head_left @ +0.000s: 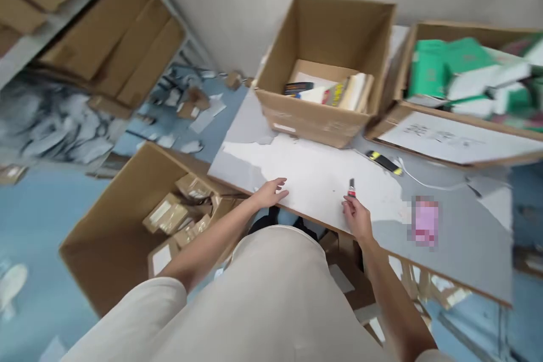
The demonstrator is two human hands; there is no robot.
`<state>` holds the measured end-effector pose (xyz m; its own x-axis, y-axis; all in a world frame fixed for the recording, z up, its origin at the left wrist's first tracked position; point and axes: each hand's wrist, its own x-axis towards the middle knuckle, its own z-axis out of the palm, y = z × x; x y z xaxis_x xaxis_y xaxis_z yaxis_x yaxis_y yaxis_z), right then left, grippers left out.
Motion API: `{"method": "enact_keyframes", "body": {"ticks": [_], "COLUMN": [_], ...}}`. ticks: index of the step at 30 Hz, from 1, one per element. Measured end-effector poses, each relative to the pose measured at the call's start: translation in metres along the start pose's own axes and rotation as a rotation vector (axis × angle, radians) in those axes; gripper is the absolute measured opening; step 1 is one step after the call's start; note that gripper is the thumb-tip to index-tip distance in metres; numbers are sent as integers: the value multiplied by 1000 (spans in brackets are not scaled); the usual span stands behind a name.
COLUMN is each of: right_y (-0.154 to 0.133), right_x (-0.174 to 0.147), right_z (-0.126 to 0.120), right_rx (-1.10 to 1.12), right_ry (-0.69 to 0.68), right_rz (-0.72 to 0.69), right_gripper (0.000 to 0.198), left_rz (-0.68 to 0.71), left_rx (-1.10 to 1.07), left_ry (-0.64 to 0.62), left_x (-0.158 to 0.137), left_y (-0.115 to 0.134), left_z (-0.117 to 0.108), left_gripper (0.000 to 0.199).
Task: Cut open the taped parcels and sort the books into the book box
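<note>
Cutter (352,185): slim, red and grey, apparently a box cutter, above the near half of the grey, flat-topped table (466,243), its grey end pointing toward the table's far side.
Right hand (357,218): bare, over the table's near edge, fingers closed round the cutter's red end.
Left hand (271,193): bare, over the table's near edge, left of its middle; grip released, fingers parted, nothing held.
White patch (305,164): broad, pale, irregular, across the table's middle (a covering or bare wear, I cannot tell which).
Pink item (425,220): small, upright in outline, pixelated beyond reading, on the table's right part.
Strip (384,162): black with yellow ends, narrow, toward the table's far side, just beside a thin white cord (428,184).
Book carton (314,121): open brown cardboard, at the table's far side, with several thin books (339,93) inside.
Packet carton (387,121): open brown cardboard, at the table's far right, with glossy green packets (429,68) inside and white paper on its front flap.
Floor carton (114,237): large brown cardboard, left of the table, with taped brown parcels (169,215) inside.
Shelf (63,20): grey, loaded with brown boxes, well left of the table.
</note>
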<state>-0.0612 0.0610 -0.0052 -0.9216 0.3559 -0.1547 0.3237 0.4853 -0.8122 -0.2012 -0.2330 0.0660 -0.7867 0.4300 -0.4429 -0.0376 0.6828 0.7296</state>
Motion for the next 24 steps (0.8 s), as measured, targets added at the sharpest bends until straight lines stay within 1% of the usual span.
{"method": "enact_keyframes", "body": {"ticks": [2,4,6,8,11,14,17,19,21,24], "right_y": [-14,-31,-50,-69,-93,-112,-134,-152,-174,-209], "right_x": [18,30,36,38,38,40,44,44,41,29], "right_z": [17,36,56,76,105,131,155,173,194,236], "right_rx": [-134,-283,-406,-479,-539,-596,-662,-706,-737,-746], "right_ry": [-149,-273,-356,-427,-509,-562,-612,-630,-632,-638], "right_rz": [-120,-252,-370,-449,-518,-587,-664,-696,-715,-741], "right_gripper": [42,43,45,45,44,41,38,38,39,40], "left_rz": [-63,-136,-225,-313,-386,-423,-520,-625,-727,-822], "left_rx": [-82,-189,-296,-378,-463,-471,-488,-528,-523,-467], "left_ry": [121,265,402,522,627,676,707,678,615,549], "left_x": [-35,-69,-99,-124,-155,-189,-227,-252,-273,-296], "left_y": [-33,-67,-102,-133,-171,-206,-247,-280,-314,-363], "left_z": [-16,-27,-33,-37,-45,-57,-69,-75,-79,-80], "left_gripper": [53,50,49,48,51,56,60,63,64,66]}}
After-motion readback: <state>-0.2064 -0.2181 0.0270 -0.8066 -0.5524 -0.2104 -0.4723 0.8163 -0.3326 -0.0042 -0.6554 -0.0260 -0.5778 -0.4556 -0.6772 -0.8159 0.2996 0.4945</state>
